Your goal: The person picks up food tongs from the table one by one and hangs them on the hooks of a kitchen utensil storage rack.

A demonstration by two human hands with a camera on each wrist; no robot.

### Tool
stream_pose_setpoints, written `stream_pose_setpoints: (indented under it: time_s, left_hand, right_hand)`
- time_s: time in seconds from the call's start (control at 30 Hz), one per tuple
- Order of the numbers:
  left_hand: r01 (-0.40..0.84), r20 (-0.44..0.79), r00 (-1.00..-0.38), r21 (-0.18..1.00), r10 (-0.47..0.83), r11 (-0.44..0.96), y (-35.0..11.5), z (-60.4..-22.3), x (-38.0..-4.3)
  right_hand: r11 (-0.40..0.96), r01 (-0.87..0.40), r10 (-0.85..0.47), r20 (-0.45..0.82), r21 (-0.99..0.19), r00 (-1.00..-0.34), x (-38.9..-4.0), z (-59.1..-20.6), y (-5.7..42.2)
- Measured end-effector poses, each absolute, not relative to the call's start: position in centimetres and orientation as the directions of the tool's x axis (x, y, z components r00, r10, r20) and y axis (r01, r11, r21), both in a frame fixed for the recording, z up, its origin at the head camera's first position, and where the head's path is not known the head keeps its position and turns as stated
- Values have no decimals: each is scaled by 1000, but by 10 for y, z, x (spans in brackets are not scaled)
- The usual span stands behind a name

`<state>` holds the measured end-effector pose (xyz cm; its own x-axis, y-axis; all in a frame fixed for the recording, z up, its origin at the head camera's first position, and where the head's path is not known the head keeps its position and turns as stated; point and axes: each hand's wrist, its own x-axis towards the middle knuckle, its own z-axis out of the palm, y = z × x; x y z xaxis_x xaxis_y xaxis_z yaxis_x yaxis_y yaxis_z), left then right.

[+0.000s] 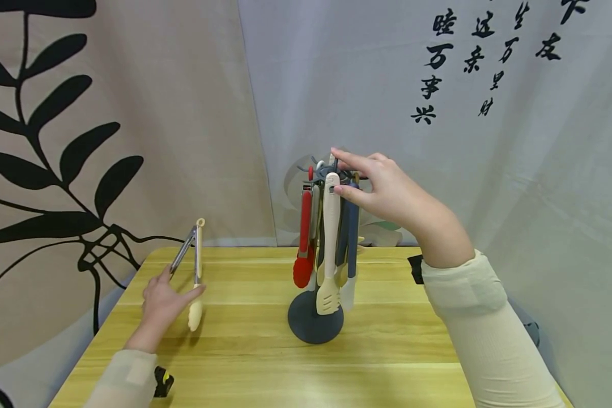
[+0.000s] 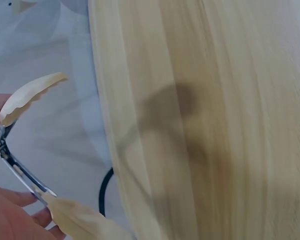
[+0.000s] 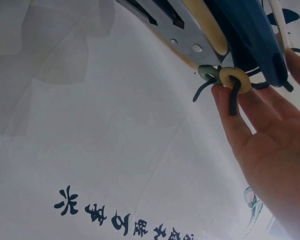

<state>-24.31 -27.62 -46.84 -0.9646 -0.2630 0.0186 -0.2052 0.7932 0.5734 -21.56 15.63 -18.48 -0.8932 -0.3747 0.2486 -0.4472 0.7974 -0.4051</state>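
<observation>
On the left of the head view, my left hand [image 1: 163, 300] grips a pair of tongs [image 1: 196, 314] with metal arms and cream scalloped tips. The tongs stand spread above the table, their ring end pointing away. In the left wrist view, fingers [image 2: 15, 197] wrap one arm. My right hand [image 1: 382, 178] reaches over the top of a dark utensil rack [image 1: 315, 326], thumb beside the handle of a cream slotted turner [image 1: 329, 249]. In the right wrist view, fairly straight fingers [image 3: 235, 127] touch the hooks under a yellow ring [image 3: 235, 80].
Red tongs [image 1: 305, 238] hang on the rack's left side, and a blue-handled utensil [image 1: 353, 238] on its right, among several others. The rack stands on a wooden table [image 1: 387, 340]. Behind hangs a cloth backdrop [image 1: 183, 113] with printed leaves and characters.
</observation>
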Motion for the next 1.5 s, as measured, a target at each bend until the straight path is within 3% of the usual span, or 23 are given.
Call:
stream_pose_setpoints:
  time_s: [0.5, 1.5]
  left_hand:
    - [-56, 122, -977, 650, -177, 758, -247, -453, -244]
    - [79, 178, -980, 758, -89, 647, -195, -426, -241]
  right_hand:
    - [796, -451, -375, 257, -404, -891, -215, -184, 156]
    - [810, -432, -360, 245, -395, -900, -214, -183, 155]
